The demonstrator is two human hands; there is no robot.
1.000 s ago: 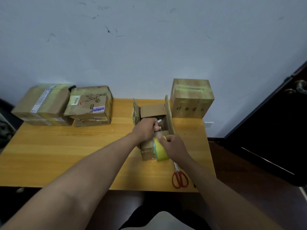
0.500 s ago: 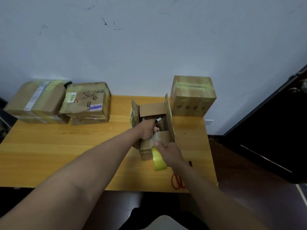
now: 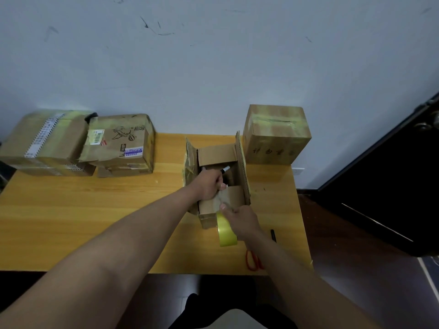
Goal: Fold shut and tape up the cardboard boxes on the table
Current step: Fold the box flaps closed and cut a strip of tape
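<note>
Wooden table point(image 3: 71, 210), open box point(image 3: 218, 186), unreadable labels point(image 3: 133, 151)

Plain back room used for packing: scuffed white wall point(image 3: 213, 67), wooden table point(image 3: 71, 222) against it, taped cardboard boxes point(image 3: 118, 143) along far edge, dark door point(image 3: 392, 186) at right.

Both bare forearms reach forward from the lower edge of the view and converge toward the middle. The left hand point(image 3: 209, 185) lies knuckles up, its fingers curled round a marker pen point(image 3: 225, 169) whose tip sticks out past the knuckles, thumb tucked at the near side. The right hand point(image 3: 241, 220) sits just nearer and to the right, back of the hand up, thumb and fingers pinching a roll of yellow tape point(image 3: 225, 230).
</note>
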